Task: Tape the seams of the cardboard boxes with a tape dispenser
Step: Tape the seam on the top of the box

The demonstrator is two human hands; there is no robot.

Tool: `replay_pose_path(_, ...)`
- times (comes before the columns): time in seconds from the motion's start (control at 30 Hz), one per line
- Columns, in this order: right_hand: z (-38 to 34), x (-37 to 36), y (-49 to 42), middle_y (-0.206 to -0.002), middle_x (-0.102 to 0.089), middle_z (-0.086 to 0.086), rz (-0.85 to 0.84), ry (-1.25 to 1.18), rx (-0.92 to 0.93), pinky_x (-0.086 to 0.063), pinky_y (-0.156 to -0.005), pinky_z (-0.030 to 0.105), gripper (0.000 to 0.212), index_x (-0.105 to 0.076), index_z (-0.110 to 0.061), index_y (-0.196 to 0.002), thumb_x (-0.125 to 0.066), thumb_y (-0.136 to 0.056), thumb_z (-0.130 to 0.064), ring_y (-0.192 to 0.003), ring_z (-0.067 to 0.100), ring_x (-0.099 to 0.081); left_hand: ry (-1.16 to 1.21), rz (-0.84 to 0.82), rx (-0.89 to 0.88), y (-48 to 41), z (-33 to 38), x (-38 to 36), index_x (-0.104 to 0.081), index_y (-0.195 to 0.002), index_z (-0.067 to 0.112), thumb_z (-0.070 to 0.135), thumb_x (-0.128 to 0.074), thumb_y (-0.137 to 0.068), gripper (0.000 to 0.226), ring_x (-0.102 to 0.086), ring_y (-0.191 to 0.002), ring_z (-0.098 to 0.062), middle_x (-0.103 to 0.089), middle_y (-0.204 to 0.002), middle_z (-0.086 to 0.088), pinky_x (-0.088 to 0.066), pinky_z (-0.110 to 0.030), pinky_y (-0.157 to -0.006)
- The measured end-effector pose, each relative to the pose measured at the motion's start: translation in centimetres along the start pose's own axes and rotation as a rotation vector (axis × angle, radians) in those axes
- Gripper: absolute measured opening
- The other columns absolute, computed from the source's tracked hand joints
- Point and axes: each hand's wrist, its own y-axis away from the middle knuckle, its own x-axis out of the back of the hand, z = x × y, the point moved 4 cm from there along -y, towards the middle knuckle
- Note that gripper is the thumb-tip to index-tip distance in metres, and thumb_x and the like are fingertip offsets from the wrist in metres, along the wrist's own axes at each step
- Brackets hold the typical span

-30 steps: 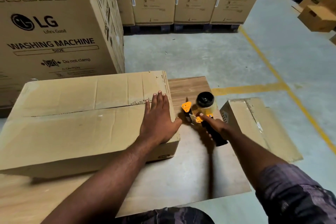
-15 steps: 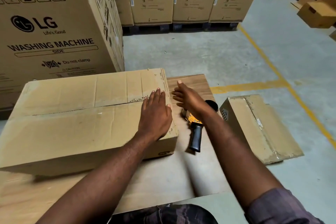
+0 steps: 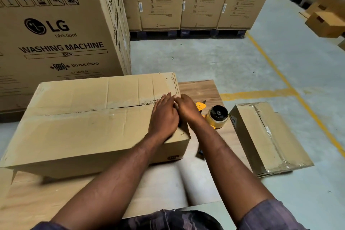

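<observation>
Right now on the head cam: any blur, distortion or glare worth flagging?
Head view: wide-angle distortion leans the washing machine cartons outward; same view, the small box top right is smeared; the tape dispenser roll is sharp, its handle blurred; light dim and even, no hard glare on the long box.

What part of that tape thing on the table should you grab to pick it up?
Probably by its dark handle, reaching from the near side. The tape dispenser lies on the table right of the box, its roll and orange blade end farther away, while the handle points back toward the person, mostly hidden under the right forearm.
</observation>
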Motion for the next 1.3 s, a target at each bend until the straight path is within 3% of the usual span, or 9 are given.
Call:
replay_pose_path(0.17, 2.1, -0.5, 0.9, -0.131, -0.061, 0.023, -0.054, 0.406, -0.011, -0.041, -0.084, 0.037, 0.048, -0.059, -0.008, -0.131, -0.027, -0.111, -0.036, -0.116, 0.031, -0.058, -0.134, -0.109, -0.106, 0.1, -0.6, 0.3, -0.028, -0.157, 0.015, 0.017, -0.038, -0.101, 0.057, -0.013, -0.154, -0.015, -0.02, -0.166, -0.002, -0.005, -0.031, -0.125)
replay_pose_path(0.27, 0.0, -0.4, 1.6, -0.12, -0.064, 0.019, 0.293, 0.506, 0.102, -0.042, -0.077, 0.038, 0.032, -0.059, -0.006, -0.118, -0.041, -0.105, -0.029, -0.11, 0.037, -0.06, -0.24, -0.111, -0.139, -0.1, -1.8, 1.8, -0.031, -0.156, 0.015, 0.024, -0.04, -0.102, 0.056, -0.019, -0.152, -0.016, -0.025, -0.165, -0.002, -0.005, -0.036, -0.126)
replay_pose_path(0.33, -2.1, -2.0, 2.6, -0.135, -0.061, 0.018, 0.319, 0.524, 0.317, -0.046, -0.098, 0.04, 0.034, -0.058, -0.004, -0.132, -0.046, -0.102, -0.016, -0.126, 0.034, -0.055, -0.29, -0.125, -0.146, -0.2, -2.5, 2.5, -0.026, -0.158, 0.014, 0.026, -0.041, -0.102, 0.059, -0.017, -0.152, -0.018, -0.023, -0.165, -0.004, -0.003, -0.041, -0.126)
replay_pose_path(0.4, -2.8, -4.2, 2.9, -0.151, -0.052, 0.014, 0.139, 0.507, 0.4, -0.037, -0.117, 0.04, 0.046, -0.051, -0.006, -0.146, -0.043, -0.102, -0.014, -0.141, 0.028, -0.046, -0.311, -0.196, -0.193, 0.0, -3.5, 3.1, -0.016, -0.16, 0.018, 0.027, -0.038, -0.104, 0.061, -0.01, -0.154, -0.017, -0.017, -0.167, -0.002, -0.001, -0.041, -0.126)
replay_pose_path(0.6, -2.4, -5.5, 2.9, -0.14, -0.055, 0.009, 0.087, 0.794, 0.35, -0.036, -0.113, 0.049, 0.045, -0.049, -0.013, -0.133, -0.03, -0.105, -0.042, -0.132, 0.028, -0.048, -0.372, -0.238, -0.181, 1.7, -10.8, 8.5, -0.012, -0.16, 0.029, 0.047, -0.025, -0.107, 0.058, -0.003, -0.154, -0.009, -0.007, -0.167, 0.011, -0.001, -0.042, -0.125)
replay_pose_path(0.77, -3.4, -9.5, 3.7, -0.17, -0.002, 0.016, 0.12, 0.95, 0.078, -0.001, -0.126, 0.051, 0.072, -0.011, -0.004, -0.162, -0.028, -0.107, -0.048, -0.157, 0.033, 0.002, -0.412, -0.144, 0.043, 3.5, -18.4, 15.0, -0.02, -0.16, 0.024, 0.045, -0.028, -0.107, 0.058, -0.004, -0.154, -0.012, -0.008, -0.167, 0.006, -0.004, -0.044, -0.125)
replay_pose_path(0.93, -6.4, -19.2, 6.6, -0.169, -0.016, 0.012, -0.088, 0.798, 0.329, -0.002, -0.125, 0.05, 0.06, -0.021, -0.008, -0.161, -0.028, -0.109, -0.036, -0.157, 0.028, -0.008, -0.329, -0.211, -0.115, 3.3, -16.5, 13.7, -0.016, -0.16, 0.021, 0.031, -0.028, -0.107, 0.055, -0.007, -0.154, -0.013, -0.012, -0.167, 0.003, -0.003, -0.038, -0.126)
replay_pose_path(1.1, -5.7, -18.9, 6.2, -0.168, -0.023, 0.001, 0.012, 0.843, 0.338, -0.01, -0.126, 0.045, 0.06, -0.029, -0.016, -0.159, -0.033, -0.106, -0.045, -0.157, 0.021, -0.014, -0.314, -0.189, -0.206, 3.7, -20.4, 17.5, -0.031, -0.156, 0.031, 0.041, -0.036, -0.106, 0.052, -0.019, -0.151, -0.005, -0.025, -0.163, 0.012, -0.016, -0.034, -0.122)
replay_pose_path(1.3, -5.3, -18.6, 6.1, -0.171, -0.007, 0.008, 0.192, 0.9, 0.066, -0.001, -0.127, 0.05, 0.071, -0.015, -0.008, -0.162, -0.029, -0.106, -0.048, -0.158, 0.024, 0.0, -0.34, -0.023, 0.015, 5.6, -28.1, 25.3, -0.038, -0.154, 0.025, 0.038, -0.041, -0.105, 0.051, -0.025, -0.15, -0.012, -0.029, -0.162, 0.005, -0.02, -0.035, -0.122)
